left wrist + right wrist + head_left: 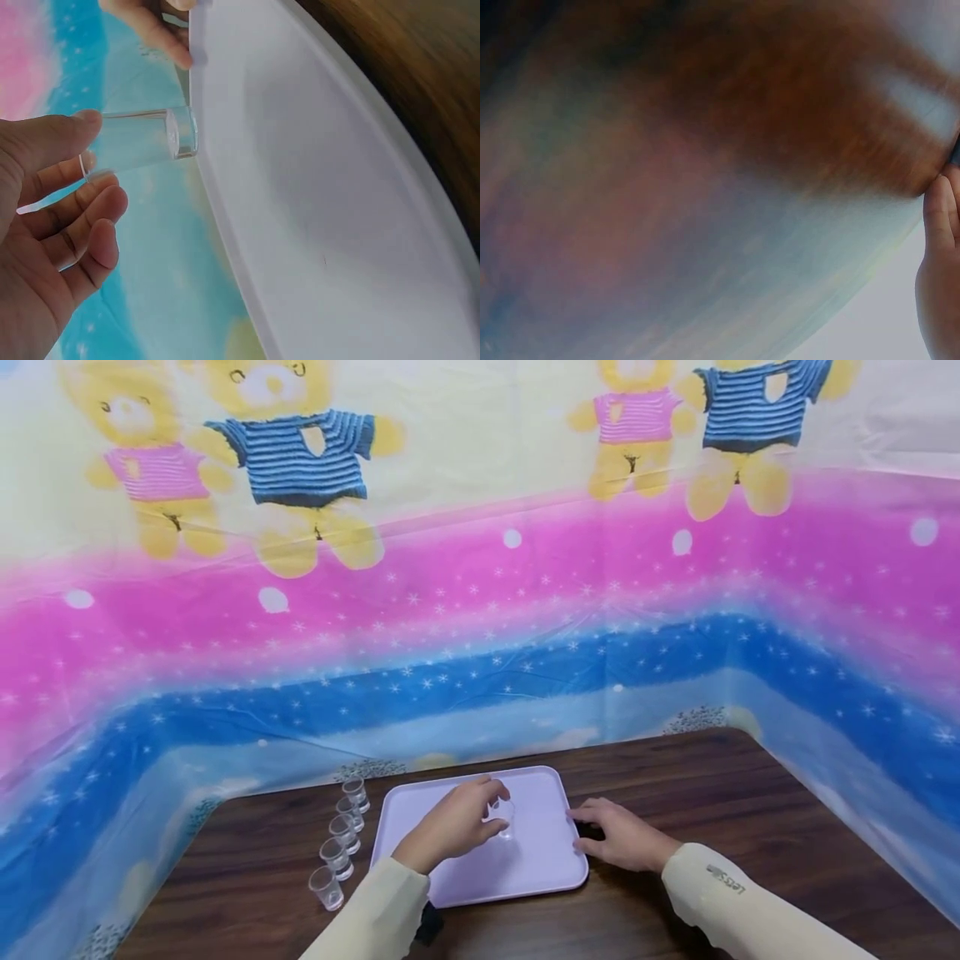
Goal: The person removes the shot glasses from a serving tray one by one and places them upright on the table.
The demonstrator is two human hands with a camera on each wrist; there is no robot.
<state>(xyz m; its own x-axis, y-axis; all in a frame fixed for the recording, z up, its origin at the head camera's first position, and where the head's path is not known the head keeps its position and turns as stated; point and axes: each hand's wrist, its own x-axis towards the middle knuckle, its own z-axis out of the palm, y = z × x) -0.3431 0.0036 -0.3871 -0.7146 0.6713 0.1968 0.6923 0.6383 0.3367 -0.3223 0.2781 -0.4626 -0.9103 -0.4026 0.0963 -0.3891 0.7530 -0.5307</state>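
A small clear shot glass [142, 142] is pinched near its mouth between the thumb and fingers of my left hand [459, 820]. The glass is over the lilac tray [536, 864], its thick base toward the tray surface; whether they touch, I cannot tell. On the tray's right edge rest the fingertips of my right hand [621, 837], fairly straight. The left wrist view also shows part of the right hand [154, 30] at the rim. In the right wrist view most of the picture is blurred, with fingers [939, 214] at the far right.
Left of the tray, several clear shot glasses [326, 887] stand upright in a row on the dark wooden table [720, 810]. Behind the table hangs a printed cloth [465, 677] with bears. A small black object [429, 925] is by the left sleeve.
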